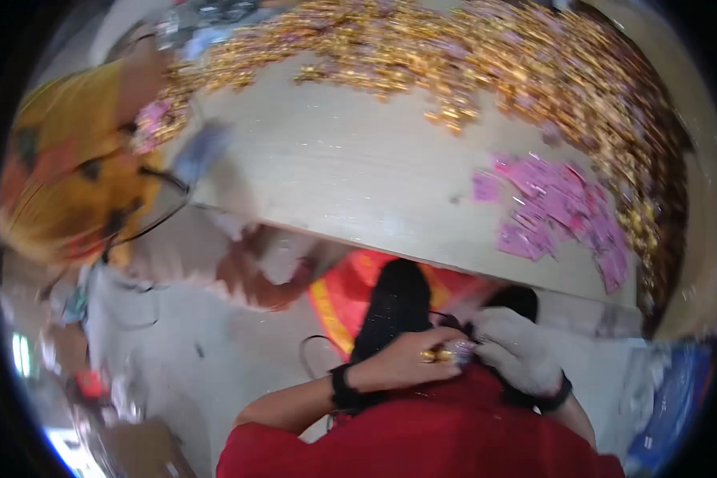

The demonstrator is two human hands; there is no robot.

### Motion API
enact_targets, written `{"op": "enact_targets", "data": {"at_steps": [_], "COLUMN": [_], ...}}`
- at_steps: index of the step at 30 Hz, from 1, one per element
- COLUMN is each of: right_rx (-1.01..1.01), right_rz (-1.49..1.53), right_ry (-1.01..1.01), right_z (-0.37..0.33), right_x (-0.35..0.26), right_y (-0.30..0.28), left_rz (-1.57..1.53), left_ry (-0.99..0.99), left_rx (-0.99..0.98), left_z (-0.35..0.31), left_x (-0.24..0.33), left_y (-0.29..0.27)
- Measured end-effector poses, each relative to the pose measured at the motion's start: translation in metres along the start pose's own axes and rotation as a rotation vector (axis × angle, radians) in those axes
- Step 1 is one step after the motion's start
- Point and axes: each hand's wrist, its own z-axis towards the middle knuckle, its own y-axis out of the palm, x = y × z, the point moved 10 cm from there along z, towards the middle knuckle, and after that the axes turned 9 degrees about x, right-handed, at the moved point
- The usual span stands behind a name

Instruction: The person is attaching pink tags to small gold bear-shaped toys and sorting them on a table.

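Observation:
Low over my lap, my left hand [398, 362] is closed around a few small shiny gold pieces [432, 356]. A whitish, glinting bit shows beside them at its fingertips, too blurred to name. Close by on the right is my right hand [518, 350], in a white glove with a black band at the wrist. Its fingers are curled towards the left hand, and what they hold, if anything, is hidden. On the table's right side lies a loose pile of pink printed packets or cards [554, 203].
A pale table [334, 167] stands in front of me, heaped along its far and right sides with gold pieces [454, 56]. At the left sits another person in a yellow patterned top [80, 167]. A red and yellow bag or cloth [342, 291] shows under the table edge.

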Motion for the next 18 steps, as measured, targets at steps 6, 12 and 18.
{"op": "enact_targets", "data": {"at_steps": [6, 12, 18], "right_rx": [0.031, 0.044, -0.117], "right_rz": [-0.241, -0.29, -0.382], "right_ry": [-0.141, -0.169, -0.123], "right_z": [-0.021, -0.032, -0.026], "right_x": [-0.001, 0.001, -0.003], "right_y": [-0.013, -0.014, -0.004], "left_rz": [0.041, 0.028, 0.068], "left_ry": [0.036, -0.01, -0.033], "left_rx": [-0.049, -0.04, -0.057], "left_z": [0.004, 0.005, 0.004], "left_x": [0.019, 0.016, 0.016], "left_y": [0.013, 0.013, 0.019]}}
